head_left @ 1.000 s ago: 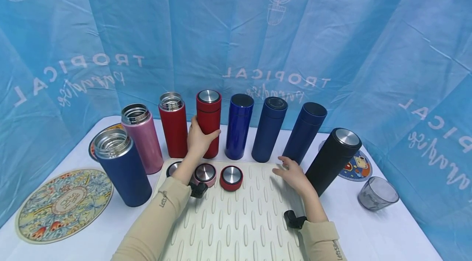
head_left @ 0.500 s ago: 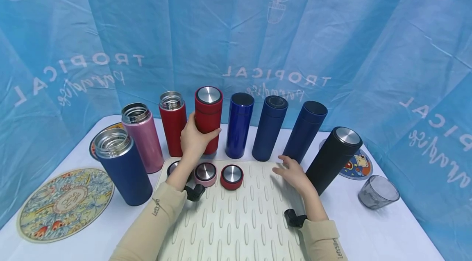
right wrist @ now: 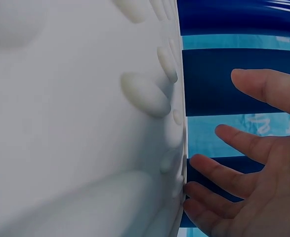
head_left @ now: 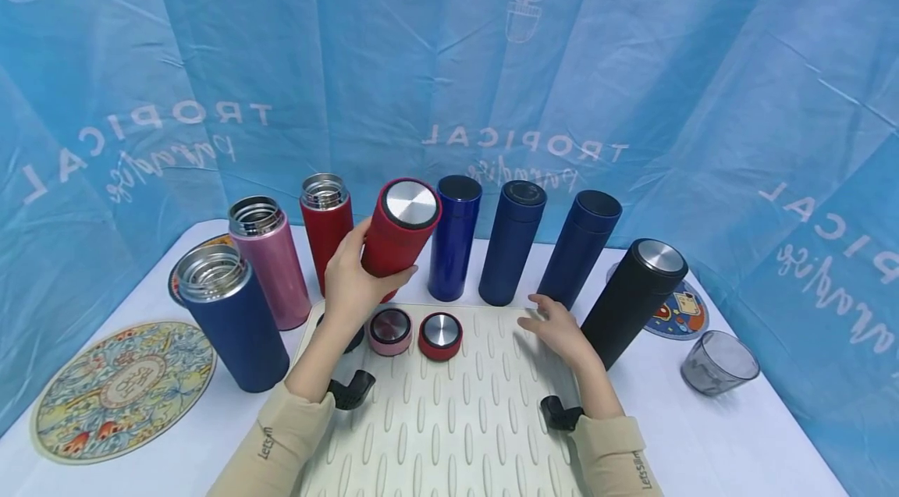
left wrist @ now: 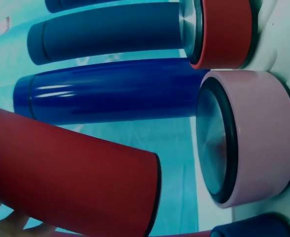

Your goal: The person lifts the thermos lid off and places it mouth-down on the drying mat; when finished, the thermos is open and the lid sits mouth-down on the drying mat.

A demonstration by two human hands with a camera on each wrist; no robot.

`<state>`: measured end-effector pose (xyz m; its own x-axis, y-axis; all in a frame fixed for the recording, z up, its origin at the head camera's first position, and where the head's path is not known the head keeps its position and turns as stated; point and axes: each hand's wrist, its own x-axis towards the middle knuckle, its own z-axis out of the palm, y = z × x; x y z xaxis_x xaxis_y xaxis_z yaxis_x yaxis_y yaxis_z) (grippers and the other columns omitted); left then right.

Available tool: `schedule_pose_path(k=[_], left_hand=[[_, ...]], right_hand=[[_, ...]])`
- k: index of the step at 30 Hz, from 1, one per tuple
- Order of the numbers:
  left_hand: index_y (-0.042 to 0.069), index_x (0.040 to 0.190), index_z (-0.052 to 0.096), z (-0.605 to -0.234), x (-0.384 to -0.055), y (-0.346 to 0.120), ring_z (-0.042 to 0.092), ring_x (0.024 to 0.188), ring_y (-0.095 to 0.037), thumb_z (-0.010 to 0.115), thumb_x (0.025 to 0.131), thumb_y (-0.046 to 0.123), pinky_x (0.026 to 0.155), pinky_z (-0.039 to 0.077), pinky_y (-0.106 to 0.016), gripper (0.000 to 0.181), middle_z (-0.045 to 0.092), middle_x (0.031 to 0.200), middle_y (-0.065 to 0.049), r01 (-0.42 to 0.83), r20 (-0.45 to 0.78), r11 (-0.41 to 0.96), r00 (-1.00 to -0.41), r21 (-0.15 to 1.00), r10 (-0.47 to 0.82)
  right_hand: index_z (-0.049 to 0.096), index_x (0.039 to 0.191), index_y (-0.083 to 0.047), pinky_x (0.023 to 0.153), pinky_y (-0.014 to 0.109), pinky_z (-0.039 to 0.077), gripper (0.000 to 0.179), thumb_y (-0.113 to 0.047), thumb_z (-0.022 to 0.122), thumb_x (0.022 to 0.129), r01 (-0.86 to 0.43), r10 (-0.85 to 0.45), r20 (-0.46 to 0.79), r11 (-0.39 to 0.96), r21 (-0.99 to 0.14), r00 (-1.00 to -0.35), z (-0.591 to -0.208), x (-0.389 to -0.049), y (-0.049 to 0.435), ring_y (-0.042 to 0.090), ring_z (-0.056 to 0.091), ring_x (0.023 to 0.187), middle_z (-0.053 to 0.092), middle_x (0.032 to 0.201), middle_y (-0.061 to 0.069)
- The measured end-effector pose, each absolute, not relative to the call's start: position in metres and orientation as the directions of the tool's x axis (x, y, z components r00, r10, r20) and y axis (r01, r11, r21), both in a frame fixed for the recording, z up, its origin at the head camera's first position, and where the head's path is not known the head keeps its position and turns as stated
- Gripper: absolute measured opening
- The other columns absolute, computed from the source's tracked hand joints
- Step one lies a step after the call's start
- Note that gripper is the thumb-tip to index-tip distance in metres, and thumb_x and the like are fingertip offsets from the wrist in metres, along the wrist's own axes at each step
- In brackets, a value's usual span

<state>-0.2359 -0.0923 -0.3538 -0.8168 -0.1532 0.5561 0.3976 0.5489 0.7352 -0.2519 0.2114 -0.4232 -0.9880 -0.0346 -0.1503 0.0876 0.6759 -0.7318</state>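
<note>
Blue cloth [head_left: 435,52] hangs behind bottles [head_left: 511,247] and lids [head_left: 390,331]; left hand [head_left: 349,282] grips tilted red bottle [head_left: 396,239], right hand [head_left: 560,333] fingers spread.

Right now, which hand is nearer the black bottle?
The right. The right hand is close by the black bottle, on its left side; the left hand is farther left, gripping the lidded red bottle.

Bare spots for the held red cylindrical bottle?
Free: the cream textured mat, near side of the round steel-topped red lid; the white tablecloth in front of the translucent grey tumbler. Crowded: around the left hand, among the round pink lid, round dark-blue lid and open red cylindrical bottle.
</note>
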Motion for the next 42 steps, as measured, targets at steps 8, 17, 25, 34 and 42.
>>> schedule_pose_path(k=[8,17,25,34,42], left_hand=[[0.016,0.128,0.049,-0.351,-0.224,-0.092,0.052,0.109,-0.025,0.085,0.061,0.016,0.090,0.045,-0.052,0.077,0.055,0.118,-0.008,0.480,0.633,0.603,-0.772,0.637,-0.055],[0.019,0.127,0.050,-0.354,-0.219,-0.092,0.049,0.110,-0.031,0.088,0.056,0.013,0.091,0.041,-0.055,0.081,0.054,0.119,-0.012,0.511,0.731,0.752,-0.680,0.417,0.058],[0.021,0.126,0.051,-0.359,-0.219,-0.094,0.048,0.107,-0.034,0.090,0.049,0.016,0.091,0.036,-0.056,0.086,0.052,0.115,-0.015,0.521,0.803,0.837,-0.564,0.167,0.191],[0.024,0.124,0.055,-0.359,-0.217,-0.094,0.049,0.103,-0.034,0.090,0.048,0.027,0.088,0.036,-0.055,0.083,0.053,0.112,-0.014,0.478,0.794,0.878,-0.519,-0.035,0.315],[0.024,0.124,0.055,-0.361,-0.216,-0.093,0.049,0.104,-0.033,0.088,0.053,0.031,0.086,0.036,-0.054,0.079,0.056,0.114,-0.012,0.490,0.771,0.861,-0.494,-0.135,0.401]], right_hand=[[0.040,0.137,-0.005,0.101,0.058,0.030,0.057,-0.025,0.059,0.088,0.087,-0.032,-0.149,0.684,-0.724,-0.988,-0.423,-0.252,0.211,0.039,0.032,0.129,0.036,0.139,0.026],[0.041,0.137,-0.006,0.101,0.058,0.030,0.057,-0.025,0.060,0.087,0.093,-0.025,-0.152,0.689,-0.719,-0.988,-0.424,-0.254,0.211,0.039,0.034,0.128,0.038,0.138,0.025],[0.040,0.137,-0.005,0.102,0.057,0.030,0.057,-0.024,0.060,0.087,0.084,-0.030,-0.141,0.672,-0.736,-0.990,-0.423,-0.254,0.211,0.039,0.033,0.129,0.037,0.140,0.025],[0.039,0.137,-0.009,0.101,0.057,0.033,0.054,-0.024,0.058,0.089,0.027,-0.087,-0.094,0.577,-0.817,-0.992,-0.398,-0.245,0.204,0.038,0.033,0.130,0.036,0.142,0.020],[0.039,0.137,-0.012,0.100,0.053,0.036,0.049,-0.030,0.052,0.093,-0.062,-0.211,-0.011,0.336,-0.940,-0.977,-0.366,-0.223,0.193,0.031,0.042,0.125,0.043,0.137,0.015]])
